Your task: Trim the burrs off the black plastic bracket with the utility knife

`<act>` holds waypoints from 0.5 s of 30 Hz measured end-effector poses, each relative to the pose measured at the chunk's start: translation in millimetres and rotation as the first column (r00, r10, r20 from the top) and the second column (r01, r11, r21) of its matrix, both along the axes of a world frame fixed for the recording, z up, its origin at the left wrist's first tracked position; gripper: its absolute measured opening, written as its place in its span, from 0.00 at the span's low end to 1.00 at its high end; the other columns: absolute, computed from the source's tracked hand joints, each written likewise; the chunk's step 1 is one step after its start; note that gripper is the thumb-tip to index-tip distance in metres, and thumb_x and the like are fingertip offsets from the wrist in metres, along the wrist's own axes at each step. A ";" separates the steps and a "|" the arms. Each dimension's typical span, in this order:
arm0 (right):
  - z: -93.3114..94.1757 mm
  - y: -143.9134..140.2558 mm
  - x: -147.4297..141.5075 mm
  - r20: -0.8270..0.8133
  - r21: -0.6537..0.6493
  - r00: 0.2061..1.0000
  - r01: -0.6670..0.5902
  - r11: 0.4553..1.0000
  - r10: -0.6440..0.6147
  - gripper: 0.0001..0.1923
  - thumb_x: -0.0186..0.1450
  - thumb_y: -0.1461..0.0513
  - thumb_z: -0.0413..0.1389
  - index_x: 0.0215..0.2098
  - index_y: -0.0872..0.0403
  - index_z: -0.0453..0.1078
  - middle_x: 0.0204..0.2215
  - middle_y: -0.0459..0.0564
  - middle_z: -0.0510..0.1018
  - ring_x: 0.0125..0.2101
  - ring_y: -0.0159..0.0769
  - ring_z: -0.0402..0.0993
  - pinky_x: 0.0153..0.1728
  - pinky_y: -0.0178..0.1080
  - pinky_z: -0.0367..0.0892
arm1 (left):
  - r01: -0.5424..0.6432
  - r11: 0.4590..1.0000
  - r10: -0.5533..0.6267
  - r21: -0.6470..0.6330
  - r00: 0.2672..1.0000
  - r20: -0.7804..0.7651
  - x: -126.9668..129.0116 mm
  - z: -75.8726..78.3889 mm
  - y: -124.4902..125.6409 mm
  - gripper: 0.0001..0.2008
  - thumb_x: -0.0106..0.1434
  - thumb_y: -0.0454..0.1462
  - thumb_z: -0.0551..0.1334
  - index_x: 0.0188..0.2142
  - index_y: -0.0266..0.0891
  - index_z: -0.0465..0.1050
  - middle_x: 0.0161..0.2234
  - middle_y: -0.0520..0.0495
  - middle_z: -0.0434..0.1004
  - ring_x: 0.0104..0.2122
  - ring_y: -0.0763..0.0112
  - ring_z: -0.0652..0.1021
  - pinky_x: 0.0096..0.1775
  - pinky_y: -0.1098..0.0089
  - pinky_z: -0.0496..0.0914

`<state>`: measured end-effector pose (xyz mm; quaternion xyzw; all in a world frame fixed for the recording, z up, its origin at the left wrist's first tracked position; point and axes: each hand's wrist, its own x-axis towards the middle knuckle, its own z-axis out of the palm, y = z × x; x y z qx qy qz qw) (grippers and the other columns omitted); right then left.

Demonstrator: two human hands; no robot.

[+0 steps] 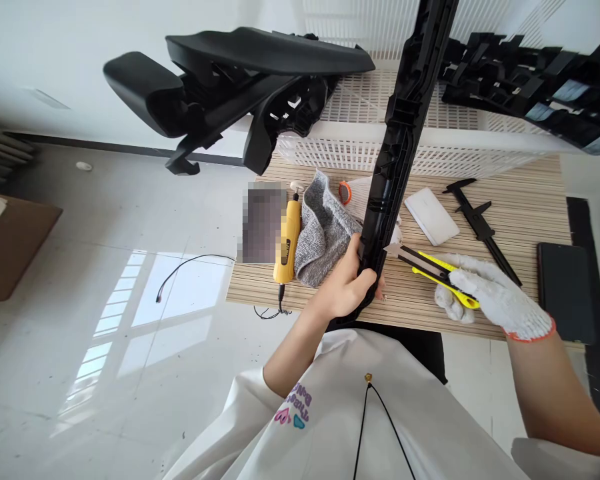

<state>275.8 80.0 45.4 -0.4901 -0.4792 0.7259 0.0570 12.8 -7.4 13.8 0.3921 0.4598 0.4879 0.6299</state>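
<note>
Head cam: left hand (347, 287) gripped the long black plastic part (397, 147) upright at table centre, gloved right hand (485, 293) at 3 o'clock held the yellow utility knife (430, 267), blade at its edge. Looked like mid-trimming; next stroke probably needed a steady grip.

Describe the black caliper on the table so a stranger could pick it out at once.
Start at the striped wooden table, right of the long black plastic part held upright by the left hand. Between the flat white block and the dark phone lies the caliper: a thin black bar with jaws at its far end.
</note>
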 end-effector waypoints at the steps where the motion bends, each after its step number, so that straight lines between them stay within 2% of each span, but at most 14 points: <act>1: -1.3 -3.3 -0.1 -0.053 -0.034 0.999 0.007 0.999 -0.009 0.32 0.66 0.44 0.62 0.60 0.52 0.68 0.27 0.49 0.79 0.21 0.35 0.73 0.18 0.34 0.66 | 0.003 1.000 -0.003 -0.001 1.000 -0.004 0.1 -0.2 -0.1 0.16 0.61 0.35 0.55 0.47 0.44 0.53 0.29 0.58 0.76 0.24 0.71 0.78 0.31 0.65 0.73; 5: -5.8 -22.3 -8.9 -0.137 -0.132 0.990 0.003 0.991 -0.021 0.36 0.68 0.46 0.60 0.69 0.49 0.59 0.30 0.49 0.80 0.22 0.32 0.73 0.21 0.35 0.69 | 0.007 1.000 -0.007 0.003 1.000 -0.016 0.2 0.2 -0.6 0.15 0.62 0.35 0.55 0.47 0.44 0.54 0.28 0.59 0.75 0.24 0.71 0.78 0.33 0.65 0.73; 8: -1.7 -37.6 -23.1 -0.086 -0.124 0.996 0.026 0.992 -0.037 0.34 0.69 0.47 0.59 0.69 0.47 0.59 0.25 0.43 0.76 0.18 0.30 0.67 0.17 0.32 0.63 | 0.004 1.000 -0.004 -0.010 1.000 -0.027 0.0 1.2 -0.7 0.15 0.62 0.35 0.55 0.48 0.44 0.55 0.27 0.59 0.74 0.25 0.71 0.78 0.34 0.64 0.73; 10: 4.7 -45.8 -33.0 0.004 -0.079 0.997 0.081 0.994 -0.081 0.28 0.68 0.50 0.60 0.63 0.48 0.64 0.20 0.39 0.72 0.16 0.28 0.64 0.15 0.31 0.60 | 0.008 1.000 -0.010 -0.029 0.999 -0.041 -0.1 1.8 -0.8 0.16 0.62 0.36 0.55 0.49 0.44 0.55 0.27 0.58 0.75 0.25 0.70 0.78 0.35 0.63 0.74; 12: 11.0 -51.9 -40.6 0.112 -0.038 0.985 0.139 0.990 -0.134 0.18 0.66 0.53 0.60 0.52 0.50 0.69 0.18 0.37 0.68 0.14 0.28 0.61 0.14 0.30 0.58 | 0.014 0.999 -0.016 -0.043 0.999 -0.050 0.0 2.0 -0.9 0.17 0.61 0.36 0.56 0.49 0.44 0.54 0.28 0.58 0.76 0.26 0.69 0.78 0.35 0.63 0.74; 14: 14.9 -56.1 -45.0 0.182 -0.027 0.969 0.174 0.984 -0.166 0.11 0.65 0.53 0.59 0.40 0.50 0.69 0.16 0.38 0.66 0.14 0.28 0.61 0.13 0.31 0.57 | 0.014 0.999 -0.016 -0.049 0.998 -0.056 0.0 2.1 -1.2 0.17 0.61 0.36 0.55 0.49 0.45 0.54 0.28 0.57 0.76 0.26 0.69 0.78 0.35 0.63 0.74; 15: 15.9 -57.6 -46.3 0.195 -0.031 0.965 0.183 0.983 -0.174 0.10 0.65 0.53 0.59 0.36 0.50 0.67 0.16 0.38 0.66 0.14 0.28 0.60 0.13 0.31 0.57 | 0.012 0.999 -0.015 -0.050 0.998 -0.059 0.0 2.2 -1.4 0.17 0.61 0.36 0.55 0.49 0.45 0.54 0.29 0.57 0.76 0.26 0.70 0.78 0.35 0.63 0.74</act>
